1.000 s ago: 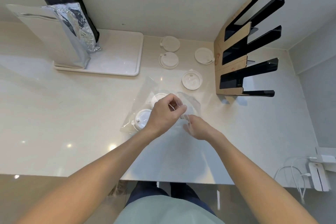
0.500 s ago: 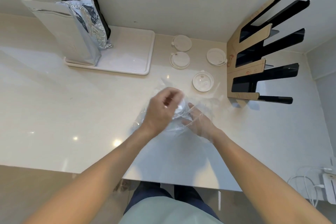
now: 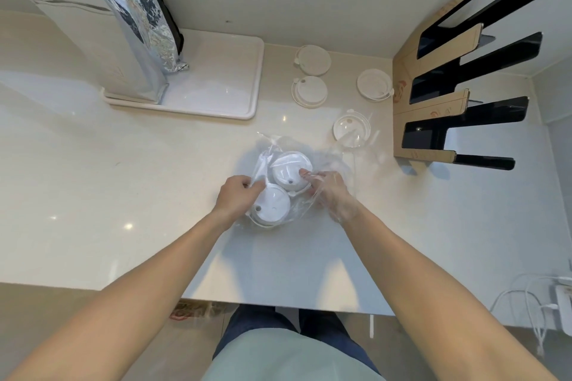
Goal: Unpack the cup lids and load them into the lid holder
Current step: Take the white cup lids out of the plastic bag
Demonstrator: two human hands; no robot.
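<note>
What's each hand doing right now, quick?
Left hand: closed, pinching the clear plastic bag.
Right hand: inside the bag, fingers on the upper cup lid; full grip cannot be told.

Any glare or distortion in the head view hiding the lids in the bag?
Head view: the clear plastic bag throws streaky reflections, yet two white lids inside read clearly; small ceiling-light spots dot the counter; wide-angle bending leans the lid holder and foil bag outward; right hand looks hazy behind plastic.
</note>
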